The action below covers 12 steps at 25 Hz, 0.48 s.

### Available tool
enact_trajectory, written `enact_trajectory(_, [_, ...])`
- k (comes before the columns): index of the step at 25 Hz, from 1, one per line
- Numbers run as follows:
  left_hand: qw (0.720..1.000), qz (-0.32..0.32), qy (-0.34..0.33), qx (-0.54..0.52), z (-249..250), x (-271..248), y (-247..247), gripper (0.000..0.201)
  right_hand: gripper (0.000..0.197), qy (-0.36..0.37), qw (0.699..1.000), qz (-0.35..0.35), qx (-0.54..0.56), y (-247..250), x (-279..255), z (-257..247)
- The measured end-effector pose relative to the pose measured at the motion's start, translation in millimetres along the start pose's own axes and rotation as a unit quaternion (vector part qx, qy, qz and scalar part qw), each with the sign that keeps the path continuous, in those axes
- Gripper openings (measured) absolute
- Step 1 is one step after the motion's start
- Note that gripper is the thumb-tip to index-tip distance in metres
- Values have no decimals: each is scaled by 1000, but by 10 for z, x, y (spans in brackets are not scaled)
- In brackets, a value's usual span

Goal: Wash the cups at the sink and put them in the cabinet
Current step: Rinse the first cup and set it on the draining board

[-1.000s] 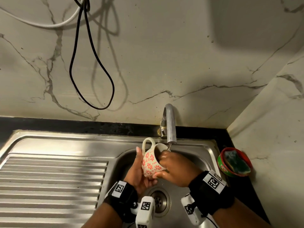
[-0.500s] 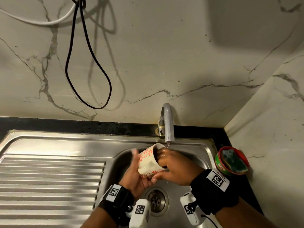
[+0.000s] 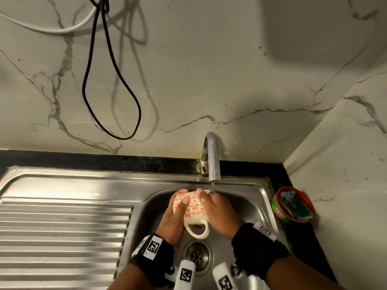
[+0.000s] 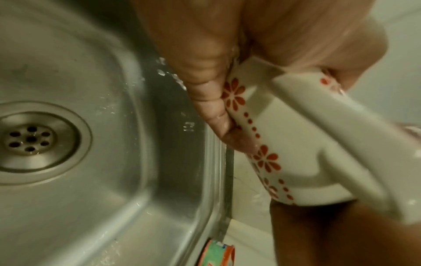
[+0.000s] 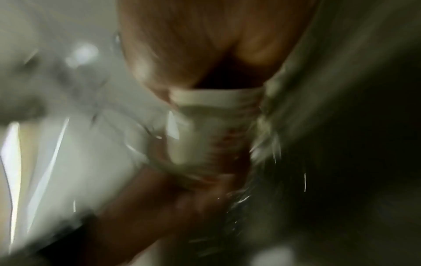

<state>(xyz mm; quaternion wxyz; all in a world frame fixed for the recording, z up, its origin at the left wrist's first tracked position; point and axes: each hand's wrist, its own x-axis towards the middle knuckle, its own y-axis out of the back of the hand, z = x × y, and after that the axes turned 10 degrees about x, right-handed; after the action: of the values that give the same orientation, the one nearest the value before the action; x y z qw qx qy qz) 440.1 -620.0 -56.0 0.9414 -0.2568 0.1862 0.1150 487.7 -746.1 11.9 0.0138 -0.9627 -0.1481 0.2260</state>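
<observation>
Right now the cup (image 3: 193, 208) is up off the bottom of the sink (image 3: 259, 186), held over the basin just under the spout of the tap (image 3: 212, 155). It lies on its side with the handle (image 3: 198, 230) pointing back toward you, above the drain (image 3: 196, 256). Your left grip (image 3: 173, 218) is clasped round the left side of the cup, the thumb laid across the red flower pattern. Seen from the left wrist, those fingers (image 4: 212, 108) press wet against the patterned wall of the cup (image 4: 284, 153). Your right grip (image 3: 219, 212) is curled against the right side, one fingertip up on the edge nearest the tap. You cannot tell whether any fingers reach inside. A thin run of water falls from the spout onto that edge. The right wrist view is badly blurred; it shows only the pale cup (image 5: 205, 126) below your right grip (image 5: 193, 45) and bright flecks of spray.

To the right of the sink, on the dark surface by the corner wall, a red tub (image 3: 281, 214) holds a green sponge (image 3: 295, 203). The ribbed draining board (image 3: 62, 227) runs off to the left. A black cable (image 3: 111, 80) hangs in a loop on the marble wall, with a white cable (image 3: 41, 28) beside it at the top
</observation>
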Motion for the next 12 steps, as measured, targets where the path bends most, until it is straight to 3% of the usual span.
enact_trajectory(1, [1000, -2, 9, 20, 17, -18, -27, 38, 35, 28, 1000, 4, 7, 51, 3, 48])
enact_trajectory(5, [989, -14, -66, 128, -3, -44, -1, 54, 31, -108, 980, 33, 167, 39, 30, 88])
enact_trajectory(8, [994, -11, -22, 106, 21, -79, -2, 53, 29, 10, 999, -6, -39, 122, -22, 27])
enact_trajectory(10, [995, 19, 35, 89, 14, -86, -80, 47, 29, 17, 1000, -2, -14, 119, 29, 36])
enact_trajectory(12, [994, 29, 84, 61, 2, -83, -131, 54, 37, 29, 996, 60, -65, 114, 68, 60])
